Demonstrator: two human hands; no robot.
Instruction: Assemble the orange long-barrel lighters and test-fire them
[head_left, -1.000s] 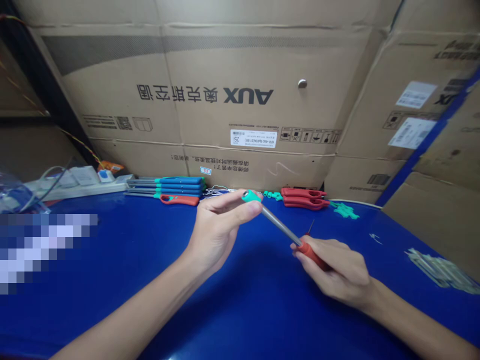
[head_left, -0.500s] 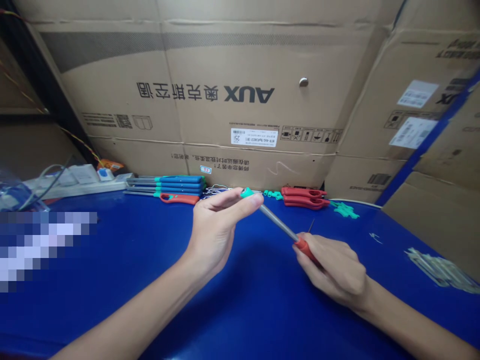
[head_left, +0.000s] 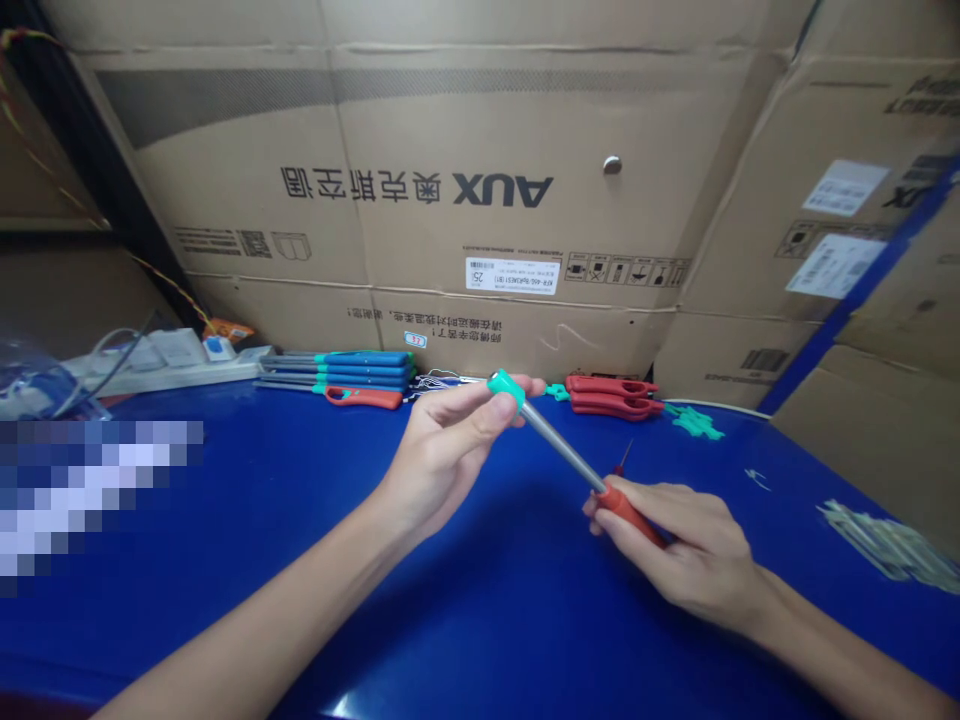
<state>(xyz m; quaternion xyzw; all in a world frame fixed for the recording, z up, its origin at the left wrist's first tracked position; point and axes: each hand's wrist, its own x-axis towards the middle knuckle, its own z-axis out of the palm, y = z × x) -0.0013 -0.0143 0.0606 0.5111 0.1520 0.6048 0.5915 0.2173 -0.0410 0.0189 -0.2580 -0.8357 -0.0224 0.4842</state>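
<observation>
Tool: red handle [head_left: 632, 512] gripped in the closed right hand [head_left: 694, 555]; green cap [head_left: 507, 387] pinched by the left hand [head_left: 450, 450]; held above the counter [head_left: 525, 630].
Writing: "AUX", upside down, on the cardboard box [head_left: 420, 120] beyond both hands; white label [head_left: 512, 275] too small to read.
Hidden: pixelated patch [head_left: 90, 495] far left of the left hand.
Surface: glossy blue, walled by boxes.

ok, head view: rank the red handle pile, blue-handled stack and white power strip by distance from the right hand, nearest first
From the right hand, gripping the red-handled tool:
1. Red handle pile, just beyond it, back right of centre.
2. Blue-handled stack, back left of centre.
3. White power strip, far left.
</observation>
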